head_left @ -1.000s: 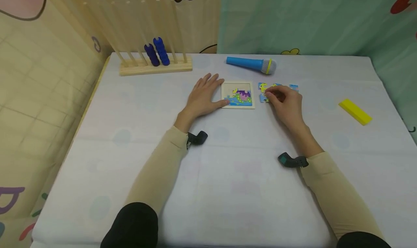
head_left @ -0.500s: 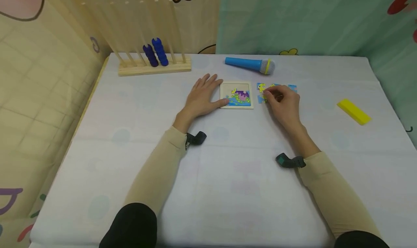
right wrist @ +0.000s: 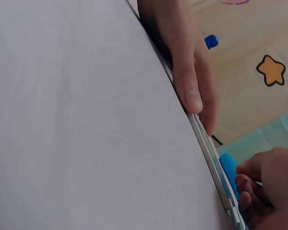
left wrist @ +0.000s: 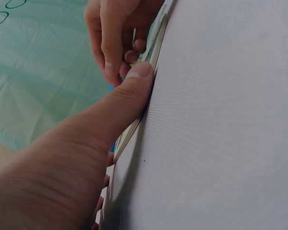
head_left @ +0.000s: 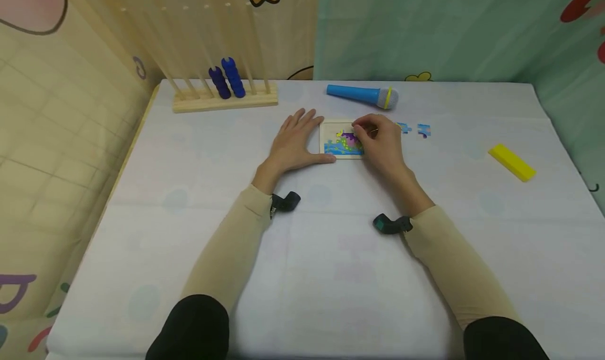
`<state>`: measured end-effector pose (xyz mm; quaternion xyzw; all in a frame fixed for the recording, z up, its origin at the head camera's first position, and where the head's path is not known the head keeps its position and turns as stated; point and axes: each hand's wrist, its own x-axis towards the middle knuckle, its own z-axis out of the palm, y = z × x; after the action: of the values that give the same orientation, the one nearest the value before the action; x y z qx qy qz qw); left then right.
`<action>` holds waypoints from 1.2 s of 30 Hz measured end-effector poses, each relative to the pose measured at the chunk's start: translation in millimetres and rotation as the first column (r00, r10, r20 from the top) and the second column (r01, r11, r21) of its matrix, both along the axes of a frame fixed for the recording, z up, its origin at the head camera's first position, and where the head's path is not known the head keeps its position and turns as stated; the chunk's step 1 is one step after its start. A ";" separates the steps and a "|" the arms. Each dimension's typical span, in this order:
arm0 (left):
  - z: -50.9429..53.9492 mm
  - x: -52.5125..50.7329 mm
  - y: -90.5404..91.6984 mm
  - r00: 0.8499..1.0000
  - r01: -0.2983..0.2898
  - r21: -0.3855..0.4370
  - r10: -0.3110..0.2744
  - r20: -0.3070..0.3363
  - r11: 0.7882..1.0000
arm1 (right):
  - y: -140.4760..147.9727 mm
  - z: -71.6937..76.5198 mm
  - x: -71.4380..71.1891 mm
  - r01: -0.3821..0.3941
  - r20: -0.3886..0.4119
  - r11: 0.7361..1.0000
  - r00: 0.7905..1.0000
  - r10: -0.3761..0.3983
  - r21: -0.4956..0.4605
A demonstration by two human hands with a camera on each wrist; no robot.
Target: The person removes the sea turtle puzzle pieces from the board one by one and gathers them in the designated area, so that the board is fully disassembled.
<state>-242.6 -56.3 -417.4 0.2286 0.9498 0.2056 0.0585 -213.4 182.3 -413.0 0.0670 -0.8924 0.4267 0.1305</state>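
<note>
A small wooden-framed jigsaw puzzle point(head_left: 346, 157) lies on the white-covered table, its purple, yellow and blue picture partly filled and its upper part bare. My left hand point(head_left: 293, 142) rests at its left side, fingers spread and the thumb point(left wrist: 134, 79) along the near edge. Over the puzzle's right side is my right hand point(head_left: 384, 145), thumb and index finger pinched together on a puzzle piece that is almost wholly hidden by the fingers. Loose blue puzzle pieces, one point(head_left: 424, 130) apart and another point(head_left: 404, 128) beside my right hand, lie to the right.
Behind the puzzle lies a blue toy microphone point(head_left: 361, 94) with a grey head. A wooden rod stand point(head_left: 227, 102) with dark blue beads point(head_left: 233, 78) stands at the back left. To the right is a yellow block point(head_left: 512, 162). Printed curtains hang behind the table.
My right hand has moved left from the loose pieces to over the puzzle. My left thumb has slid slightly down to the frame's near edge; the rest of that hand stays put.
</note>
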 end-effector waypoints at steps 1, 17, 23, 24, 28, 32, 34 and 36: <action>0.1 0.1 0.2 1.000 -0.001 0.001 0.001 -0.002 1.000 | -3.7 -0.1 -1.1 -0.011 0.010 1.000 1.000 0.011 0.002; -0.3 -0.9 1.2 1.000 0.007 -0.010 -0.007 -0.018 1.000 | -21.4 -2.1 -8.8 -0.081 0.120 0.991 0.990 0.069 0.102; 0.5 -0.5 0.6 1.000 0.001 -0.004 -0.001 -0.006 1.000 | -23.4 -0.3 -8.7 -0.082 0.179 0.990 0.982 0.061 0.112; 0.9 -0.5 0.7 1.000 0.002 -0.004 -0.002 -0.007 1.000 | -23.4 -0.1 -8.9 -0.083 0.181 0.990 0.982 0.061 0.114; 2.7 -0.2 0.4 1.000 0.001 -0.006 -0.001 -0.011 1.000 | -24.2 0.7 -9.7 -0.089 0.175 0.988 0.982 0.065 0.130; 2.7 0.0 0.2 1.000 0.000 -0.001 0.000 -0.013 1.000 | -26.1 0.2 -10.7 -0.086 0.178 0.986 0.982 0.060 0.140; 2.5 0.6 0.3 1.000 0.000 0.001 0.000 -0.012 1.000 | -26.8 -0.4 -11.0 -0.085 0.189 0.986 0.980 0.057 0.142; 2.3 1.1 0.2 1.000 -0.001 0.000 0.001 -0.010 1.000 | -27.5 -0.7 -10.9 -0.086 0.200 0.986 0.978 0.056 0.141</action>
<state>-241.5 -56.1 -415.1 0.2290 0.9502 0.2045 0.0536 -224.3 154.8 -413.7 0.0661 -0.9273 0.3679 0.0214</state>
